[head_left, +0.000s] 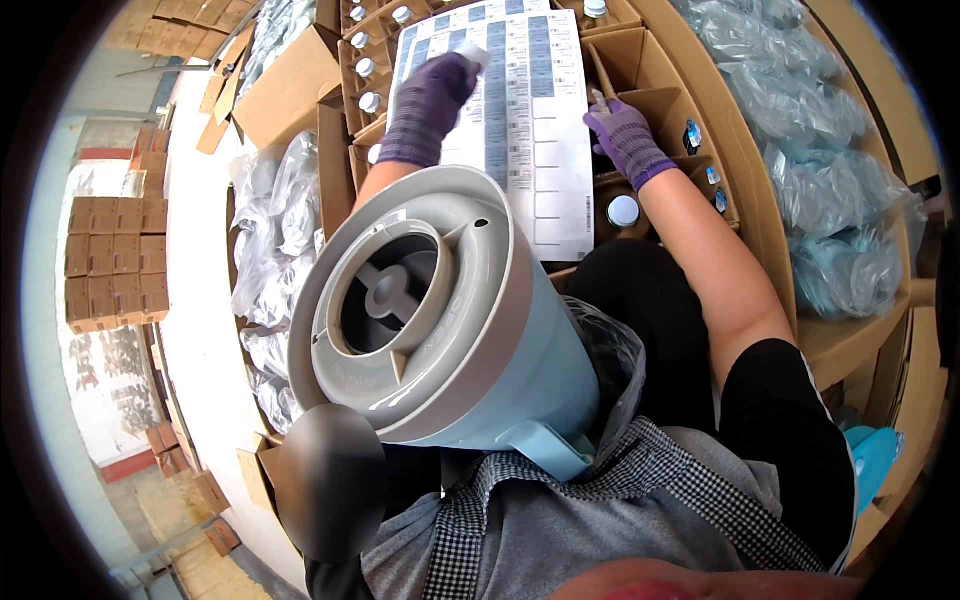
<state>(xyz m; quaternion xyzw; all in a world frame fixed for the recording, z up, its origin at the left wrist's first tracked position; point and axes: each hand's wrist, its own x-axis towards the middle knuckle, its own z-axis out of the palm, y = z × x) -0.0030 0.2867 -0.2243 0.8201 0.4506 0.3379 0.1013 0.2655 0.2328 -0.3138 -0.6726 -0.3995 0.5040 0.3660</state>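
My left hand, in a purple and grey knit glove, is over a large printed sheet of labels. Its fingers are closed on a small pale piece that I cannot make out clearly. My right hand, gloved alike, is at the sheet's right edge, beside the cardboard dividers. Its fingers are bent and partly hidden; whether they grip anything is unclear. On my lap lies a tilted light-blue vessel with a handle, its grey round base facing up.
Under the sheet stands a divided carton holding white-capped bottles. Cartons of plastic-wrapped items flank it at right, and clear bags fill another at left. Stacked brown boxes stand farther left. A blurred dark round shape is at lower left.
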